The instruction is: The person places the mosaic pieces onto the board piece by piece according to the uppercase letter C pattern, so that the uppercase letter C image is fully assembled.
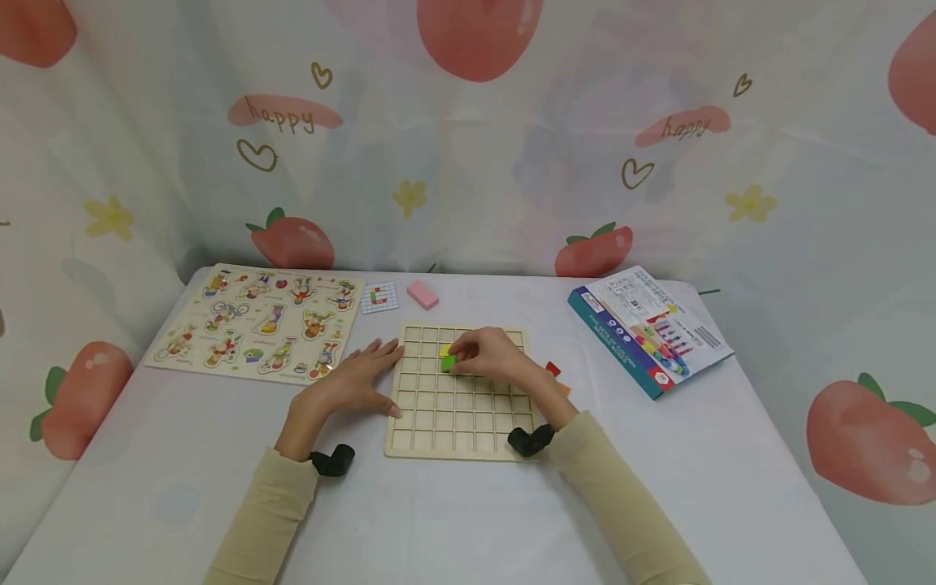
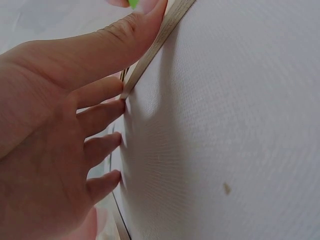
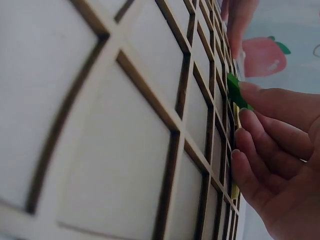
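Observation:
A square wooden grid board lies flat on the white tabletop. Thumb and fingers of my right hand pinch a small green block over the board's upper-middle cells. Just behind that block a yellow piece shows in the grid, partly hidden by the hand. In the right wrist view the green block appears tilted at the fingertips, close to the lattice. My left hand rests with spread fingers along the board's left edge, its thumb touching the rim nearer to me.
Beyond the board are a small pattern card and a pink block. A picture puzzle board lies at the left. On the right, a red piece and an orange piece sit past my wrist, with a flat box farther off.

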`<state>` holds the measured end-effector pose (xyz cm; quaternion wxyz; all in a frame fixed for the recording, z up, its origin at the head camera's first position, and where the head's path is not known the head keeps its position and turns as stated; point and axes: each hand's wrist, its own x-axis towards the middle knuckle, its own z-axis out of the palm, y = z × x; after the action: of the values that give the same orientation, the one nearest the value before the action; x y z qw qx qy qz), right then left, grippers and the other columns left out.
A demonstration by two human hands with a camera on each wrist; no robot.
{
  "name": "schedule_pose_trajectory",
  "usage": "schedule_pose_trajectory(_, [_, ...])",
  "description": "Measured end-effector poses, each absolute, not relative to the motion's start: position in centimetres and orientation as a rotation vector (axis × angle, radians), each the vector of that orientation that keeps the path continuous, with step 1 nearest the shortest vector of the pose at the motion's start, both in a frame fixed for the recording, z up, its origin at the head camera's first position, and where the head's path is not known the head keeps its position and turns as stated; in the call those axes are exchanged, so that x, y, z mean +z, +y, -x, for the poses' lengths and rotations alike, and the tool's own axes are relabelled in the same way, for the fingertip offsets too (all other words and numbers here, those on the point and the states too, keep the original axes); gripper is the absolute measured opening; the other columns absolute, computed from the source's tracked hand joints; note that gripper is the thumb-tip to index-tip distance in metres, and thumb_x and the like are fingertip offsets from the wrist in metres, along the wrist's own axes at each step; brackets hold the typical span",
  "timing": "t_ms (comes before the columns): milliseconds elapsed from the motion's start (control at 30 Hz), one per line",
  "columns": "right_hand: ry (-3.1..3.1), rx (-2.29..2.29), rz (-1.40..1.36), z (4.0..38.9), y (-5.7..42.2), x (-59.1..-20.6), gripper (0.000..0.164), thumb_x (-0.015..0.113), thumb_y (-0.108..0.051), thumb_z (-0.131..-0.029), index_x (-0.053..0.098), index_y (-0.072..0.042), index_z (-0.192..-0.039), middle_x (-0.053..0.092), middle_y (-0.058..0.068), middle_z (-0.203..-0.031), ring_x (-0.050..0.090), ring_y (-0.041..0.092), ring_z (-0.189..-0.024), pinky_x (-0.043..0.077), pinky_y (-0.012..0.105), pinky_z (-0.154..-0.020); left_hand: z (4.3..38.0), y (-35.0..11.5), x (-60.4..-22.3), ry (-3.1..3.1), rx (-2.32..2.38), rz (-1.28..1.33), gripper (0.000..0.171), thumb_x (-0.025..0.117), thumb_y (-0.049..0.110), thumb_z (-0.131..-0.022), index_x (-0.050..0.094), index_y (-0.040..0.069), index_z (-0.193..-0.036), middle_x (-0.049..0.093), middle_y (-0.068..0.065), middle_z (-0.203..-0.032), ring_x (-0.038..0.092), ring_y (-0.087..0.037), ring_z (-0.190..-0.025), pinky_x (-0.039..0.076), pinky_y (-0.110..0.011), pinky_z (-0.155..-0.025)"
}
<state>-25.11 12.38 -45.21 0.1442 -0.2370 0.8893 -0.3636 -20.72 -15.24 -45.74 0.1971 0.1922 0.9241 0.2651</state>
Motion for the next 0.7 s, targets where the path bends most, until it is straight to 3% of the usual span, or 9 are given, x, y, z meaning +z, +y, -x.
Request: schedule_pose_trajectory(700, [2.591, -0.907, 0.714, 24.77, 11.59, -44.86, 0.025, 0.081, -0.014, -0.088, 0.074, -0.004, -0.110, 0.069, 0.001, -0.087, 0.059, 0.010, -0.078, 0.051, 0.023, -0.075, 20.70, -15.21, -45.77, 2.583, 0.761, -0.545, 0.105, 0.089, 0.034, -0.079, 0.032, 0.006, -0.161, 0.020, -0.014, -0.172, 0.007, -0.039, -0.160, 0.007, -0.059, -0.130])
